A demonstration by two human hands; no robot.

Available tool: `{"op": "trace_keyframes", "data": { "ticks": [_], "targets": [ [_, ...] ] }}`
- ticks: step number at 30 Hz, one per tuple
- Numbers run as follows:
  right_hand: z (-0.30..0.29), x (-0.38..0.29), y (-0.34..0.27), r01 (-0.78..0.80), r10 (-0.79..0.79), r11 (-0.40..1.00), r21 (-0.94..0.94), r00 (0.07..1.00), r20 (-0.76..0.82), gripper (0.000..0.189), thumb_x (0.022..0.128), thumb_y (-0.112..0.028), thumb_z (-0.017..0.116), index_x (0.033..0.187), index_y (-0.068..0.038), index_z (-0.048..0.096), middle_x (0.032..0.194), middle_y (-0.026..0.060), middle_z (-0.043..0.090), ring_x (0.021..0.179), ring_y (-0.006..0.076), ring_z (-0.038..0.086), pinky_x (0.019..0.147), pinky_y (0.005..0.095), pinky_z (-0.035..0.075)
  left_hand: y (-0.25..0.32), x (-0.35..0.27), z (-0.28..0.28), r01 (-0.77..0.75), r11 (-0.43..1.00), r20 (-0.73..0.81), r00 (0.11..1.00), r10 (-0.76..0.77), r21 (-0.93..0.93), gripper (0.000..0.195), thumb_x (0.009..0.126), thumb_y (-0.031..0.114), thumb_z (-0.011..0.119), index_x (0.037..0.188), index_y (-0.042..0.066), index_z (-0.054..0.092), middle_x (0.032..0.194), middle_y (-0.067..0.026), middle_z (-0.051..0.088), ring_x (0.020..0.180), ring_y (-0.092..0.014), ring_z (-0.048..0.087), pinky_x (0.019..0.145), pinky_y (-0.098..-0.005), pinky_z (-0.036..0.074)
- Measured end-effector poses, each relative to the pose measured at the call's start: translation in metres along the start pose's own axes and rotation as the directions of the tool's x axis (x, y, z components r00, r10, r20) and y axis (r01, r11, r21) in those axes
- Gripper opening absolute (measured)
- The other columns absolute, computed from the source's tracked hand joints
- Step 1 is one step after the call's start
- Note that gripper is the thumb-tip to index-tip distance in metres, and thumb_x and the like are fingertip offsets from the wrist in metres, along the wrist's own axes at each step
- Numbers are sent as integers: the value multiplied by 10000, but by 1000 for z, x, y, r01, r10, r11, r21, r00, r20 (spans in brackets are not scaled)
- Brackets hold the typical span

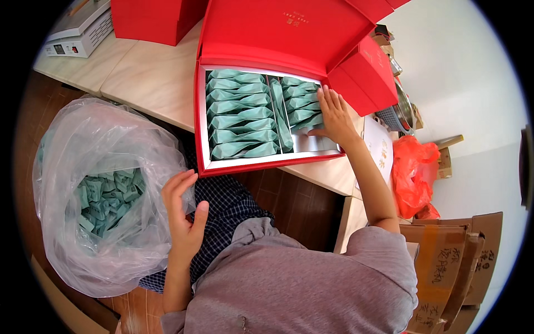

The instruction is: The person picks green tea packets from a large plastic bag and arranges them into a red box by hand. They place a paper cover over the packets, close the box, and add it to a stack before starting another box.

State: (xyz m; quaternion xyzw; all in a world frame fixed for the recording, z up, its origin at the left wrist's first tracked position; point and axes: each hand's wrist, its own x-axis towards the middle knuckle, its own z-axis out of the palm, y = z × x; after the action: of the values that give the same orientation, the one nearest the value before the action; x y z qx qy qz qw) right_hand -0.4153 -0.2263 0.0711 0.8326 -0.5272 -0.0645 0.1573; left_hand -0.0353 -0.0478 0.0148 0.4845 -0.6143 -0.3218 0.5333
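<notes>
An open red gift box (267, 165) with a white inner rim sits at the table's edge, its lid raised at the back. Green sachets (240, 110) stand in a packed row in its left compartment; a narrow middle slot holds some lengthwise. More green sachets (301, 100) fill the far part of the right compartment, whose near part shows a bare silvery bottom. My right hand (336, 119) rests over that compartment's right side, fingers spread against the rim and sachets. My left hand (183, 213) is raised, empty, between the box's near left corner and a clear plastic bag (54, 167) of small green packets (110, 200).
A white machine with a metal top (79, 37) stands at the far left of the table. Red boxes (146, 21) stand behind and to the right (367, 75). An orange-red plastic bag (413, 171), a basket (394, 119) and cardboard cartons (438, 267) are at the right.
</notes>
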Motion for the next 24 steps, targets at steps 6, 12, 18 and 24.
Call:
{"op": "trace_keyframes", "data": {
  "ticks": [6, 12, 18, 24],
  "targets": [
    [-60, -7, -49, -123, 113, 992, -22, 960, -254, 814, 749, -199, 753, 1406, 25, 328, 1344, 227, 464, 1240, 369, 446, 1051, 452, 341, -22, -14, -16, 79, 995, -173, 981, -89, -66, 345, 905, 145, 575, 1215, 2, 531, 1275, -147, 501, 1210, -278, 447, 1058, -371, 305],
    [-92, 3, -158, 273, -84, 917, 292, 846, -527, 366, 767, 30, 604, 1131, -10, 614, 966, 137, 622, 917, 312, 589, 841, 414, 446, -38, -44, -44, 244, 899, -448, 800, -399, -364, 236, 952, 89, 516, 1170, 5, 549, 1178, -80, 567, 1125, -164, 514, 999, -292, 359],
    [-72, 7, -84, 48, 27, 966, 255, 959, -283, 156, 754, 37, 564, 831, -52, 667, 835, 92, 649, 832, 301, 600, 733, 382, 489, -41, -62, -57, 264, 925, -584, 719, -378, -274, 180, 962, 102, 494, 1093, 19, 585, 1026, -55, 601, 964, -133, 539, 890, -271, 406],
    [-35, -12, -18, 123, -146, 937, 328, 988, 46, 306, 712, -64, 695, 1018, -70, 694, 1026, 99, 661, 958, 285, 600, 854, 383, 485, -44, -51, -37, 236, 909, -557, 728, -400, -345, 184, 968, 79, 467, 1105, 6, 565, 986, -59, 586, 914, -130, 530, 854, -279, 420]
  ]
}}
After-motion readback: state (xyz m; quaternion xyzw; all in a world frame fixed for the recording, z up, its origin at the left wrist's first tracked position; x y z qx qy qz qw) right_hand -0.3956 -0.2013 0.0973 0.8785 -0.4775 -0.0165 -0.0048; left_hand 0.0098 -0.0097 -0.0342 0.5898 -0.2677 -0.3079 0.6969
